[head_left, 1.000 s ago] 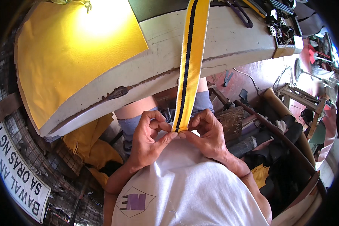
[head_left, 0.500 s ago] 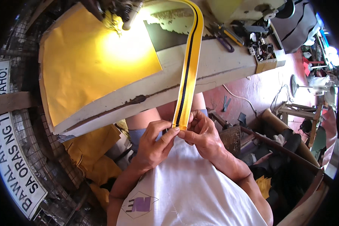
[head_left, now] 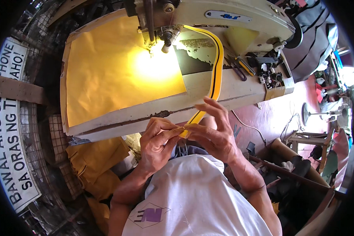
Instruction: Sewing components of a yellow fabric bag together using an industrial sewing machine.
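A sewing machine point(head_left: 259, 25), yellow sheet material point(head_left: 106, 78) and hand tools point(head_left: 246, 67) mark this as a sewing workshop.

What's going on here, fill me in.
A person has the end of a yellow, black-striped strap pinched between the left grip and the right grip, in front of the table. The strap runs back over the table toward the sewing machine. A yellow sheet lies on the table, partly in bright light.
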The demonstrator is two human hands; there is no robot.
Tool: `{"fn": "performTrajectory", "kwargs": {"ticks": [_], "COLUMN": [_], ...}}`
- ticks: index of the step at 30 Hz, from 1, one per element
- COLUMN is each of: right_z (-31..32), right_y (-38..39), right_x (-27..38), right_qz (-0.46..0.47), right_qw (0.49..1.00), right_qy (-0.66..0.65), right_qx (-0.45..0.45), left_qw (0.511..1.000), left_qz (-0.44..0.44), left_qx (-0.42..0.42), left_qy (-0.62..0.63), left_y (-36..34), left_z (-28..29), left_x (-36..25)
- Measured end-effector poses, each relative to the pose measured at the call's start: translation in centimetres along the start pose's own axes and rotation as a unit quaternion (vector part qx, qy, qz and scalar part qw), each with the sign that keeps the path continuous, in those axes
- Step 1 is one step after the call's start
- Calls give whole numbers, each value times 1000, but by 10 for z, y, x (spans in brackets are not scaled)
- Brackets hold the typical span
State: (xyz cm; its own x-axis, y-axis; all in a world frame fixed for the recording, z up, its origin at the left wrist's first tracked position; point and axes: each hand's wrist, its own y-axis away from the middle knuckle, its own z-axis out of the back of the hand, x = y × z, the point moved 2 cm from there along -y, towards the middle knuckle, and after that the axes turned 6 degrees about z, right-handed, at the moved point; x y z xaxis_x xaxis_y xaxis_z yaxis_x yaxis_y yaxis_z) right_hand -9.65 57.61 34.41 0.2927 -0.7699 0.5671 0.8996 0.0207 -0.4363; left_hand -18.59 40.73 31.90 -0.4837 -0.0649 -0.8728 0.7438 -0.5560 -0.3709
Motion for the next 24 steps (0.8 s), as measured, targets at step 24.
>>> {"fn": "performTrajectory", "kwargs": {"ticks": [24], "right_z": [-84], "right_y": [-168], "right_x": [-108], "right_qz": [1], "right_qw": [998], "right_qy": [-43], "right_qx": [53], "left_qw": [933], "left_qz": [37], "left_qx": [37], "left_qy": [-357], "left_y": [-132], "left_z": [55], "left_x": [84]}}
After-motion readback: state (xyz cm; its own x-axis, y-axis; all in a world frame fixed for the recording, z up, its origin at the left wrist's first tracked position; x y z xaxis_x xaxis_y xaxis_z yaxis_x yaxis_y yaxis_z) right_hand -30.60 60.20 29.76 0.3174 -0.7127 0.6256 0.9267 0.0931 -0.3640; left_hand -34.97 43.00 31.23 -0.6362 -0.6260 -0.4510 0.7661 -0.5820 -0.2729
